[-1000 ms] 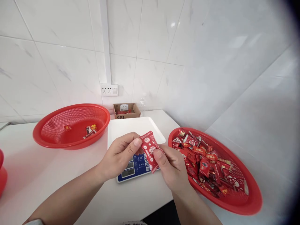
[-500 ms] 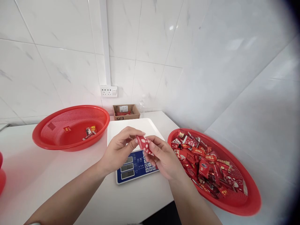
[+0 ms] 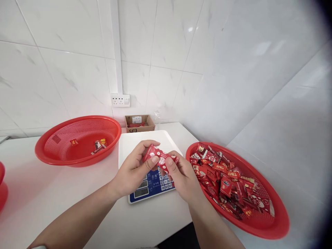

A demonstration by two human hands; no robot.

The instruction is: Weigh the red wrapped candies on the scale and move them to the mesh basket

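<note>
My left hand [image 3: 133, 169] and my right hand [image 3: 181, 176] both grip one red candy packet [image 3: 158, 157] with white round marks, held flat above the digital scale [image 3: 149, 185]. Thumbs press on its top side. The scale has a white pan [image 3: 135, 141] and a blue front panel. At my right stands a red mesh basket [image 3: 275, 221] heaped with several red wrapped candies [image 3: 228, 183]. At my left a second red mesh basket [image 3: 62, 160] holds a few candies [image 3: 100, 145].
A small open cardboard box [image 3: 139, 123] sits against the tiled wall behind the scale, under a wall socket [image 3: 120, 100]. Part of another red basket [image 3: 2, 192] shows at the far left edge. The white counter edge runs near my forearms.
The packet has turned from upright to lying flat across both hands, and my hands have closed in over the scale. The baskets have not moved.
</note>
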